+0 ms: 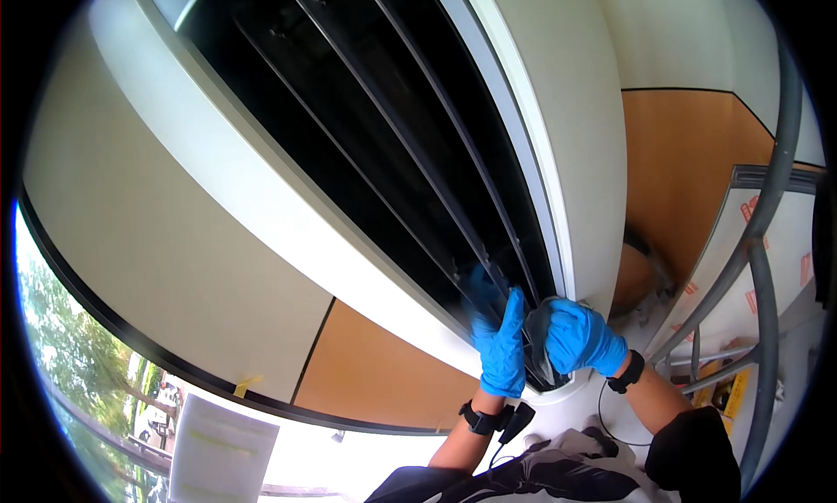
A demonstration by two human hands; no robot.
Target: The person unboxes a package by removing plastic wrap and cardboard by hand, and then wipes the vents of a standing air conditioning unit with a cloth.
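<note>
A tall dark panel (pixel 366 169) with long black slats (pixel 418 156) lies before me inside a white frame (pixel 288 222). My left hand (pixel 500 352), in a blue glove, is at the near end of the slats, thumb and fingers apart. Its fingers are blurred against the dark surface, so contact is hard to make out. At the frame's right edge my right hand (pixel 582 339), also gloved in blue, is closed on a dark grey cloth (pixel 539 336). The cloth lies against the panel's near right end.
Grey metal tubing (pixel 762 287) curves along the right side, in front of a board with red printed marks (pixel 713 261). Beige and orange wall panels (pixel 373 352) flank the frame. A yellow object (pixel 735 392) is low at right; a window (pixel 85 346) shows trees at lower left.
</note>
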